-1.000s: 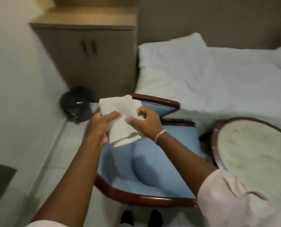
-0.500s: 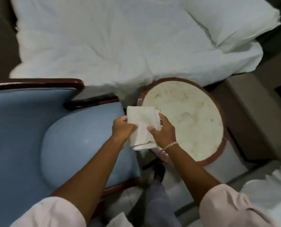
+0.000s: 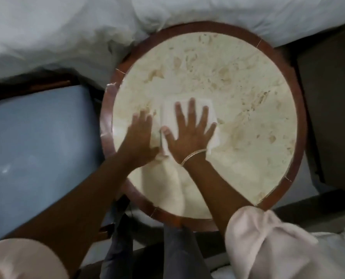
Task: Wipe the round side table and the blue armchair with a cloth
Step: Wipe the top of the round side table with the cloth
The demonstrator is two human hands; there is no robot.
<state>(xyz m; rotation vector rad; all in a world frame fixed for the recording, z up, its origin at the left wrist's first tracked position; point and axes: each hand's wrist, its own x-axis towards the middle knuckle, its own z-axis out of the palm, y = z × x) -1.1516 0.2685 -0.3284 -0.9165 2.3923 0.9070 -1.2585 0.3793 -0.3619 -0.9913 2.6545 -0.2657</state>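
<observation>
The round side table (image 3: pixel 238 73) has a mottled cream top and a reddish-brown wooden rim, and it fills the middle of the view. A folded white cloth (image 3: pixel 200 102) lies flat on its left-centre. My right hand (image 3: pixel 189 135), with a bracelet at the wrist, presses down on the cloth with fingers spread. My left hand (image 3: pixel 139 141) lies flat on the tabletop just left of the cloth, at its edge, and looks blurred. The blue armchair (image 3: pixel 37 148) stands to the left of the table, and only its seat and part of its dark wooden frame are visible.
A bed with white bedding (image 3: pixel 67 27) runs along the top and overlaps the table's far rim. A brown box-like piece of furniture (image 3: pixel 332 101) stands close to the table's right side. My legs in dark trousers (image 3: pixel 177 252) are below the near rim.
The view swung from the armchair to straight above the table. The cloth, earlier held up between both hands, now lies flat on the tabletop under my right palm, with my left hand beside it.
</observation>
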